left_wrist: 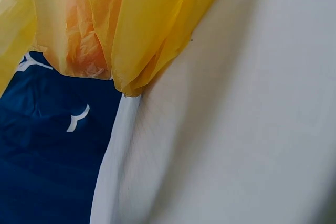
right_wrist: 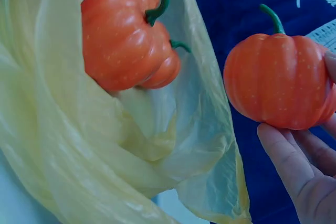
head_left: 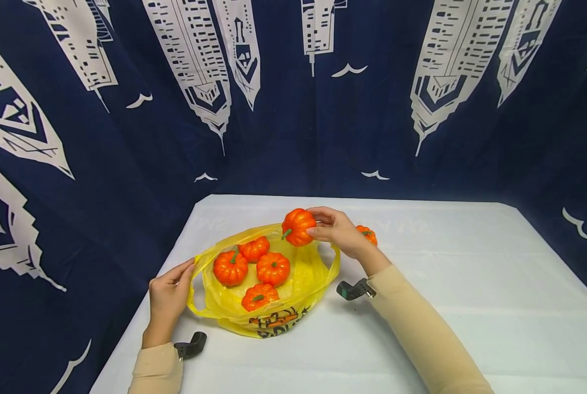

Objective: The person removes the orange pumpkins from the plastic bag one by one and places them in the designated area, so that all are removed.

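Note:
A yellow plastic bag [head_left: 303,279] lies open on the table, with several small orange pumpkins inside, among them one with a green stem [head_left: 230,268]. My left hand [head_left: 167,293] pinches the bag's left handle edge. Over the bag's far right rim, my right hand [head_left: 340,232] holds another orange pumpkin [head_left: 298,227] between thumb and fingers. The right wrist view shows this held pumpkin [right_wrist: 278,81] beside the bag's mouth, its stem pointing up. In the left wrist view only the bag's side [left_wrist: 152,24] appears; the left hand is out of that frame.
One more pumpkin [head_left: 367,235] sits on the white table [head_left: 470,284] behind the right wrist, partly hidden by it. Dark wrist-worn devices hang by both sleeves. A navy curtain [head_left: 318,137] with white building prints stands behind the table.

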The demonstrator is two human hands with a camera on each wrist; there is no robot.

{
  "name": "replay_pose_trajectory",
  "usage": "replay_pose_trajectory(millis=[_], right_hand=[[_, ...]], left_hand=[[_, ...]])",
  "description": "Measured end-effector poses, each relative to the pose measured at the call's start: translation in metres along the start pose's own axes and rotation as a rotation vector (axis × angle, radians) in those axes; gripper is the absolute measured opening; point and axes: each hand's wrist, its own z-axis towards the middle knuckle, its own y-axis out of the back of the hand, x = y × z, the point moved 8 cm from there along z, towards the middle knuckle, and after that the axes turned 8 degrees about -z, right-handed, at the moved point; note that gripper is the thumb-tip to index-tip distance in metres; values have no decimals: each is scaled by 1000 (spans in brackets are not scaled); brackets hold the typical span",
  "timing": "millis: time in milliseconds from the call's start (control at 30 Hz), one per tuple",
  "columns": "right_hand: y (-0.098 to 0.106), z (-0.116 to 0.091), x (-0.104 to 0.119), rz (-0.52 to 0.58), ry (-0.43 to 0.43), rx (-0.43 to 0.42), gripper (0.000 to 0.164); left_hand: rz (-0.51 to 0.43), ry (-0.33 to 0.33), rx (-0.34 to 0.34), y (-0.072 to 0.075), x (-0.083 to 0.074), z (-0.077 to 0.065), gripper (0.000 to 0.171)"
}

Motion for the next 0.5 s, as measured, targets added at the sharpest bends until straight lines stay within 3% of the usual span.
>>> replay_pose_trajectory(millis=[300,500], right_hand=[[17,-17,-3,147,-54,-107,57],[32,-29,-10,159,-100,-162,58]], left_hand=[[7,-5,-4,1,-1,0,25],[-3,2,-6,0,0,-1,24]])
